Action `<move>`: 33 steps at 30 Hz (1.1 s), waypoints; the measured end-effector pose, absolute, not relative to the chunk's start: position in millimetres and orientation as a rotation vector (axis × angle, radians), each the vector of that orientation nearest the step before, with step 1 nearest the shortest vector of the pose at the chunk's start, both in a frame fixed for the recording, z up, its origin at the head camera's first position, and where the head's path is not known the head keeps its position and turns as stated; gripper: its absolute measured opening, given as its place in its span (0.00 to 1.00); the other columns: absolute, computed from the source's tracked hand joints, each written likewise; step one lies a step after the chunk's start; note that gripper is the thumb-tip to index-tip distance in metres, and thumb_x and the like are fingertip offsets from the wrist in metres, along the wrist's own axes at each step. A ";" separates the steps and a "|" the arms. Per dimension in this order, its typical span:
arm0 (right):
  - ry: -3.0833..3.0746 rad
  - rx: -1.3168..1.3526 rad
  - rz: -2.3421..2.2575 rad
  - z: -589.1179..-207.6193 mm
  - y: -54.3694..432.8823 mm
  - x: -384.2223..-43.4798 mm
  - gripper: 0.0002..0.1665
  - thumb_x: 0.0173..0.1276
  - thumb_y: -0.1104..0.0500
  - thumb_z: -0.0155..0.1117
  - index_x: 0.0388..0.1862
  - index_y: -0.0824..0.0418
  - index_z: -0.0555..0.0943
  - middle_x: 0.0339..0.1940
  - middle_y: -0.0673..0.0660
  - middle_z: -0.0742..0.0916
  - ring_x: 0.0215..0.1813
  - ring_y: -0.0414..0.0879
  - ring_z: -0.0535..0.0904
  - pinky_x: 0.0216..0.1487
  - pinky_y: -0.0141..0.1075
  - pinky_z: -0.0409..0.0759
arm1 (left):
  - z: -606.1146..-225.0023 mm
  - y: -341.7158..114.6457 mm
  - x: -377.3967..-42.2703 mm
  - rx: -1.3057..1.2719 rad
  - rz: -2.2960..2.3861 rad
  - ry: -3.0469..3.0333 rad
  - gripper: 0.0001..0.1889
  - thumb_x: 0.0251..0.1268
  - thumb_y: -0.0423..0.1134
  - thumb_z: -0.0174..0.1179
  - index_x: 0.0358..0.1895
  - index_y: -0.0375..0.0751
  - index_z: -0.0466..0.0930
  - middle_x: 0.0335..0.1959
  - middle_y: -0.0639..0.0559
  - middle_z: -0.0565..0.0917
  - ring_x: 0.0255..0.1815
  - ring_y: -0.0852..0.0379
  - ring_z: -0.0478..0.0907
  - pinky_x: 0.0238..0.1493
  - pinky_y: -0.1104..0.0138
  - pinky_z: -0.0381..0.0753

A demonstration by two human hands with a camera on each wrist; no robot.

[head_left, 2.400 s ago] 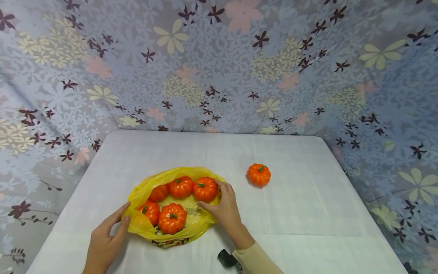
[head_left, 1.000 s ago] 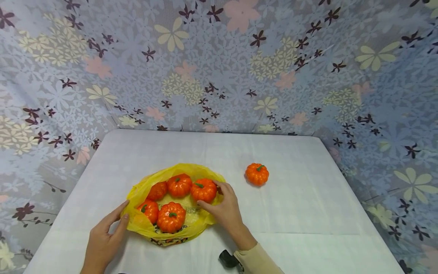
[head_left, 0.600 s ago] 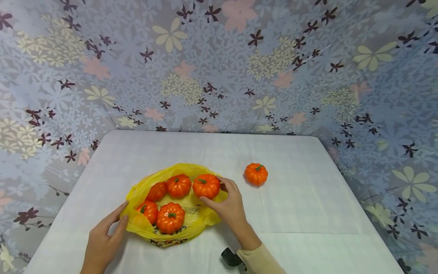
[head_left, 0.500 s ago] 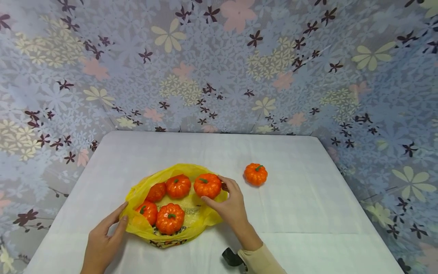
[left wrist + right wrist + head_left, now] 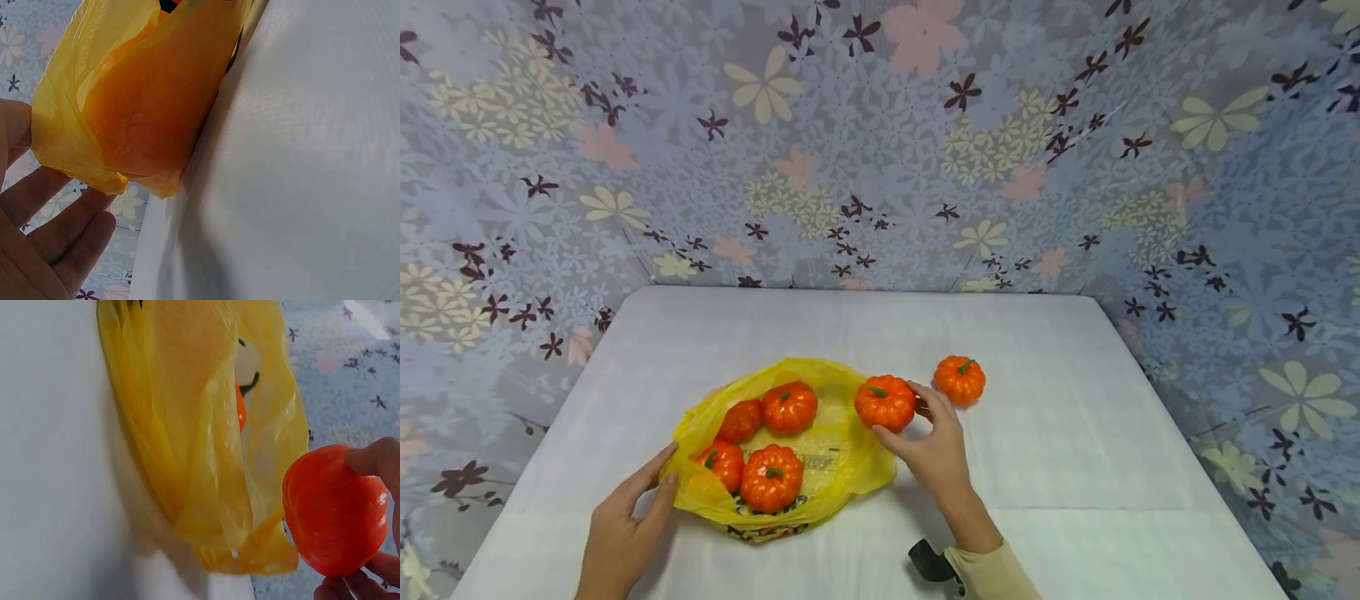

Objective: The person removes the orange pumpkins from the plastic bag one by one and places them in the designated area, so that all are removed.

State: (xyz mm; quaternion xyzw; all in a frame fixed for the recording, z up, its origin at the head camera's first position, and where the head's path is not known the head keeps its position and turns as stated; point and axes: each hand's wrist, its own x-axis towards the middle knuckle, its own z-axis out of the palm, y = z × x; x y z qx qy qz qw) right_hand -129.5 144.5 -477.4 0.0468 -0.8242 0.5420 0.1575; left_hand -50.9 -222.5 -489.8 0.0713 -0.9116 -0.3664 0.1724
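Observation:
My right hand grips a small orange toy pumpkin with a green stem, thumb on its near side and fingers behind. In the right wrist view this pumpkin is held up beside the mouth of the yellow plastic bag. The bag lies wide at the mouth on the table, with several orange pumpkins inside, among them one at the front and one at the back. At the bag's left edge my left hand pinches the plastic between thumb and fingers.
Another orange pumpkin stands on the table just beyond my right hand. A white cloth covers the table. Flowered fabric hangs behind and at both sides. A black device sits at my right wrist.
My right hand has lifted a pumpkin from the right side of the bag and moved it rightward, past the bag's rim. The left hand has stayed at the bag's left edge.

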 end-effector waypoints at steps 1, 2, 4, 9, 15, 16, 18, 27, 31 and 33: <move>-2.357 0.120 1.551 -478.0 147.5 -128.8 0.41 0.49 0.57 0.86 0.64 0.60 0.79 0.58 0.55 0.81 0.55 0.51 0.78 0.60 0.54 0.77 | -489.5 -222.9 -51.0 0.202 -1.038 -2.586 0.21 0.75 0.46 0.59 0.66 0.45 0.79 0.60 0.43 0.82 0.51 0.43 0.82 0.56 0.44 0.76; -2.355 0.110 1.549 -479.0 150.8 -127.9 0.41 0.50 0.57 0.85 0.64 0.60 0.79 0.59 0.56 0.80 0.55 0.51 0.78 0.61 0.54 0.77 | -489.1 -223.2 -51.2 0.202 -1.036 -2.585 0.21 0.75 0.46 0.60 0.66 0.45 0.79 0.60 0.43 0.82 0.50 0.43 0.82 0.56 0.44 0.76; -2.352 0.086 1.541 -480.7 158.0 -125.5 0.42 0.49 0.59 0.85 0.64 0.60 0.79 0.59 0.56 0.80 0.56 0.52 0.78 0.61 0.53 0.77 | -488.3 -223.5 -51.4 0.205 -1.038 -2.582 0.21 0.75 0.46 0.60 0.67 0.46 0.79 0.59 0.44 0.83 0.50 0.44 0.82 0.56 0.45 0.76; -2.335 0.009 1.506 -484.8 179.7 -118.4 0.43 0.46 0.64 0.85 0.64 0.64 0.78 0.58 0.59 0.80 0.56 0.53 0.78 0.61 0.51 0.77 | -487.6 -223.3 -52.2 0.207 -1.025 -2.571 0.20 0.75 0.45 0.60 0.66 0.47 0.80 0.59 0.44 0.83 0.49 0.44 0.82 0.55 0.46 0.76; -2.338 -0.118 1.477 -486.4 207.4 -115.3 0.42 0.50 0.66 0.82 0.65 0.68 0.76 0.60 0.62 0.79 0.58 0.54 0.77 0.62 0.47 0.76 | -489.9 -223.4 -54.0 0.180 -0.998 -2.540 0.20 0.73 0.43 0.63 0.65 0.50 0.81 0.57 0.48 0.84 0.47 0.51 0.82 0.53 0.85 0.66; -2.338 -0.136 1.478 -486.0 211.4 -114.9 0.42 0.50 0.66 0.81 0.66 0.68 0.75 0.60 0.62 0.78 0.58 0.54 0.76 0.62 0.47 0.75 | -490.4 -223.2 -54.1 0.174 -0.999 -2.534 0.20 0.73 0.43 0.63 0.65 0.50 0.81 0.57 0.49 0.84 0.47 0.53 0.82 0.51 0.89 0.61; -2.330 -0.160 1.486 -483.8 218.7 -113.5 0.42 0.51 0.67 0.80 0.66 0.69 0.75 0.60 0.63 0.78 0.58 0.54 0.76 0.62 0.48 0.74 | -491.4 -222.5 -54.2 0.163 -1.005 -2.527 0.19 0.73 0.42 0.63 0.65 0.51 0.81 0.57 0.49 0.84 0.47 0.60 0.81 0.51 0.90 0.60; -2.298 -0.233 1.445 -481.9 244.7 -113.7 0.41 0.53 0.66 0.79 0.67 0.67 0.74 0.62 0.60 0.77 0.59 0.49 0.73 0.58 0.21 0.69 | -495.8 -223.6 -52.3 0.163 -1.027 -2.518 0.19 0.72 0.42 0.63 0.65 0.53 0.82 0.57 0.51 0.84 0.45 0.73 0.77 0.52 0.90 0.59; -2.283 -0.313 1.414 -481.2 259.1 -117.5 0.42 0.56 0.63 0.79 0.68 0.68 0.73 0.63 0.61 0.76 0.61 0.52 0.73 0.65 0.31 0.72 | -494.8 -224.0 -53.0 0.137 -1.017 -2.506 0.19 0.72 0.41 0.63 0.65 0.52 0.82 0.57 0.50 0.84 0.46 0.71 0.78 0.53 0.90 0.59; -2.280 -0.369 1.403 -481.1 267.9 -120.6 0.43 0.57 0.61 0.79 0.69 0.68 0.72 0.64 0.62 0.75 0.62 0.54 0.73 0.67 0.41 0.73 | -495.0 -224.0 -53.4 0.135 -1.015 -2.506 0.19 0.72 0.41 0.63 0.64 0.51 0.82 0.57 0.50 0.84 0.46 0.69 0.78 0.53 0.90 0.59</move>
